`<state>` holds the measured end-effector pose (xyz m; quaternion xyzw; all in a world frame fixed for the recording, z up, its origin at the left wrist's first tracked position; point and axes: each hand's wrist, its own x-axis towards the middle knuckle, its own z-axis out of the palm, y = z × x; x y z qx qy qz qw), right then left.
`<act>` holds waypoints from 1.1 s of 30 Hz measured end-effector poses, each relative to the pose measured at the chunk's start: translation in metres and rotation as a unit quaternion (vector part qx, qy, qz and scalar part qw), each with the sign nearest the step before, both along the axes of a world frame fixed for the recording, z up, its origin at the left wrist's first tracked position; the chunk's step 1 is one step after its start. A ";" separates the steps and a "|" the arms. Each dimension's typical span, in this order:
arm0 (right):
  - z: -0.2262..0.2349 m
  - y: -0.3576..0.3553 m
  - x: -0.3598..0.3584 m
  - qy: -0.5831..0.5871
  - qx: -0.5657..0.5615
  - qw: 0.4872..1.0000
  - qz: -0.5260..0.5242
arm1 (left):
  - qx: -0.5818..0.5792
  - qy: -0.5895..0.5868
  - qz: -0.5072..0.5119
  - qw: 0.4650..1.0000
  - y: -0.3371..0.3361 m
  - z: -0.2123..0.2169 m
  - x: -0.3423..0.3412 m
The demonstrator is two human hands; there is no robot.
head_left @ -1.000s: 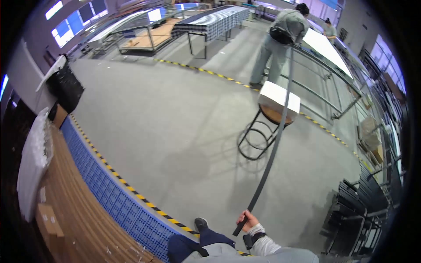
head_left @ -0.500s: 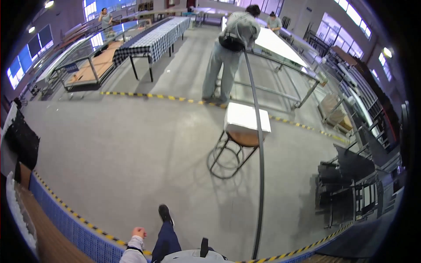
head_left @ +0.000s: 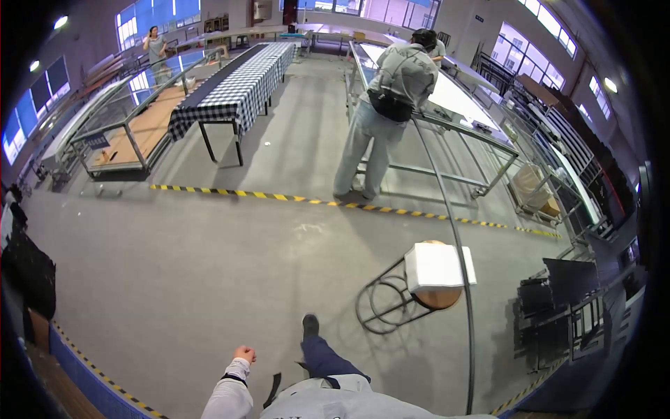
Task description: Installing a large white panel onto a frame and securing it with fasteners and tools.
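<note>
Your left hand (head_left: 244, 354) is fisted; right hand unseen, grip unclear. Dark strip (head_left: 470, 328) runs past white box (head_left: 433, 267) on stool (head_left: 439, 299); striped tape (head_left: 279, 197) crosses floor (head_left: 195, 272).

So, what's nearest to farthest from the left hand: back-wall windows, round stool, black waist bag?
1. Round stool: ahead, to the right.
2. Black waist bag: farther ahead, also rightward.
3. Back-wall windows: beyond both, at the far end.

Left hand (head_left: 245, 354) curled, long dark strip (head_left: 467, 297) crossing in front of white box (head_left: 435, 267) on stool (head_left: 440, 300)
</note>
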<state>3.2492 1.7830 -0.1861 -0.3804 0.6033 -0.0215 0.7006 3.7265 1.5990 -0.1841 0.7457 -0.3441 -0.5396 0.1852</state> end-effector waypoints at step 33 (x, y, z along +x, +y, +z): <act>0.055 -0.797 -0.017 0.138 0.058 0.882 -0.447 | -0.150 -0.051 -0.019 0.987 -0.862 -0.003 -0.003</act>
